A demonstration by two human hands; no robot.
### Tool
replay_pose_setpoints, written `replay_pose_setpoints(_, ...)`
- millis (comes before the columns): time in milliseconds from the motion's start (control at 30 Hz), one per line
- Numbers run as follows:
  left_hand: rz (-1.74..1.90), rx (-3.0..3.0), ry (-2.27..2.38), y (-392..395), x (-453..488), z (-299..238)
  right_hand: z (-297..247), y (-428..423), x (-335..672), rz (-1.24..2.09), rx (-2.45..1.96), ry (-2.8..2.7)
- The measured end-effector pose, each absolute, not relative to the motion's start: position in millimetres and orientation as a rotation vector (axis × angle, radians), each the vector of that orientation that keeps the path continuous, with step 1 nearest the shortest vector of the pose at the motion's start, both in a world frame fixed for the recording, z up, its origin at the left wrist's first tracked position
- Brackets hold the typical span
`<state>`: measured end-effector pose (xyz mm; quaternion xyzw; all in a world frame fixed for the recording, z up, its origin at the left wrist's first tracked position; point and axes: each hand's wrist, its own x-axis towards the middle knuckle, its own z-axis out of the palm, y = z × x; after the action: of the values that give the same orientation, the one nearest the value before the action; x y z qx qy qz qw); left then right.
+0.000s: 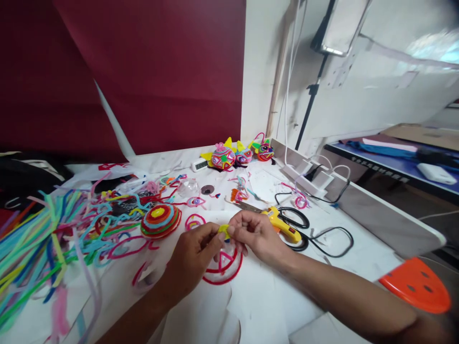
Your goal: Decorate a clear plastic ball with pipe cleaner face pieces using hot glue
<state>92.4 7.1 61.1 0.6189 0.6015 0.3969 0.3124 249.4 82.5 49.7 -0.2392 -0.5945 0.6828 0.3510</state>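
Note:
Between my two hands, above the white table, is a small yellow coil that looks like pipe cleaner. My left hand pinches its left side, and my right hand pinches its right side with thumb and fingers. Beneath them lies a red pipe-cleaner ring with a triangle inside, partly hidden by my hands. A pink coil sits just behind my left hand. To the left rests a striped dome of coiled red, blue, orange and yellow pipe cleaners. A yellow glue gun lies beyond my right hand, near scissors.
Loose pipe cleaners spread over the table's left side. Several finished colourful figures stand at the back beside a small digital timer. A power strip and black cables lie right. An orange stool stands beside the table.

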Motion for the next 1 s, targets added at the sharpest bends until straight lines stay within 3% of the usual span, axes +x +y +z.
replay_pose_setpoints(267,1.036,1.544,1.59,11.4,87.8,55.3,43.8,86.3,249.8,1.859,-0.591,-1.481)
replay_pose_setpoints(567,1.041,1.544,1.577,10.2,83.9,48.6,38.8,84.5,251.5,1.739,-0.57,-1.592)
replay_pose_setpoints(1000,1.064,1.684,1.66,6.3,93.0,55.9,42.0,81.2,257.7,1.108,-0.634,-1.984)
